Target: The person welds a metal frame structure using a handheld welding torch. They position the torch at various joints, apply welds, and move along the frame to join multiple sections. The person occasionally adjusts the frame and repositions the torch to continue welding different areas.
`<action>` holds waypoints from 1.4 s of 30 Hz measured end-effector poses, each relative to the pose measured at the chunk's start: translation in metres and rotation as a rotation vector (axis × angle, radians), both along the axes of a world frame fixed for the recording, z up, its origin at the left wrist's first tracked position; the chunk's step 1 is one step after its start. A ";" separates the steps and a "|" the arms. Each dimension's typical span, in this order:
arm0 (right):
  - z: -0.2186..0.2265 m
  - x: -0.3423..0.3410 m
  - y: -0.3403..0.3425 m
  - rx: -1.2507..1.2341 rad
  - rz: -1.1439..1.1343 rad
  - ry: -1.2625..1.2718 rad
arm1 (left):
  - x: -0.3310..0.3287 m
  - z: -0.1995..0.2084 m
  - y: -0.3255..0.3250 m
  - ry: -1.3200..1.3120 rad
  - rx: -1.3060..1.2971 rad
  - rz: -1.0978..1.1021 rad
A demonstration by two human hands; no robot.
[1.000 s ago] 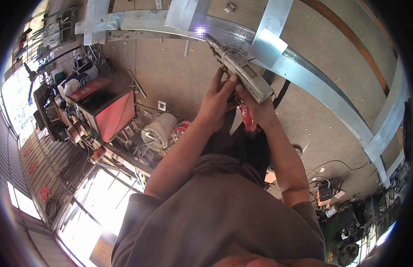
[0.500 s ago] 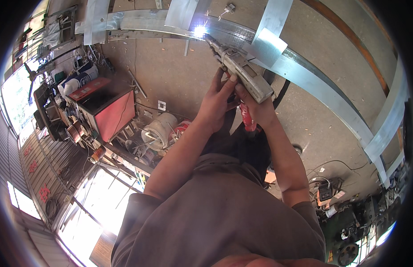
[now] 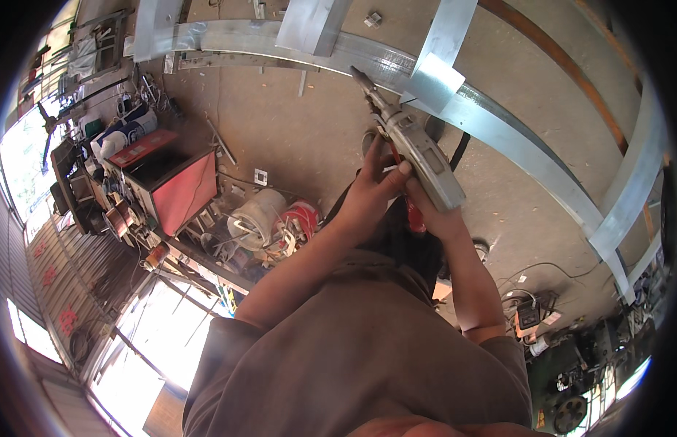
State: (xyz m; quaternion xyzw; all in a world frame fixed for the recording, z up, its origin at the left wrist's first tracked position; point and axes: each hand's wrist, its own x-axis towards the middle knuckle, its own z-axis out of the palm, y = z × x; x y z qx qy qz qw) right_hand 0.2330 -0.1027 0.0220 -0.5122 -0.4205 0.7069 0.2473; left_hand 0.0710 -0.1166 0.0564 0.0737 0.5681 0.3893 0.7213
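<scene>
Grey welding gun [image 3: 415, 149] gripped by both hands beside red box [image 3: 179, 191].

The welding gun [image 3: 415, 149] at upper centre looks like dull grey metal, and the curved frame bars [image 3: 499, 120] across the top are bright, smooth, shiny metal. The floor [image 3: 295, 138] is matt, rough concrete; the shirt [image 3: 368, 357] at the bottom is soft brown cloth.

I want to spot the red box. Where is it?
In the head view, the red box sits on the left side, on the cluttered workbench, just left of the white bucket.
</scene>
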 end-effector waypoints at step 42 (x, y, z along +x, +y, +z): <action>0.072 0.215 0.162 0.155 -0.285 -0.173 | 0.044 0.029 0.092 0.687 0.331 0.101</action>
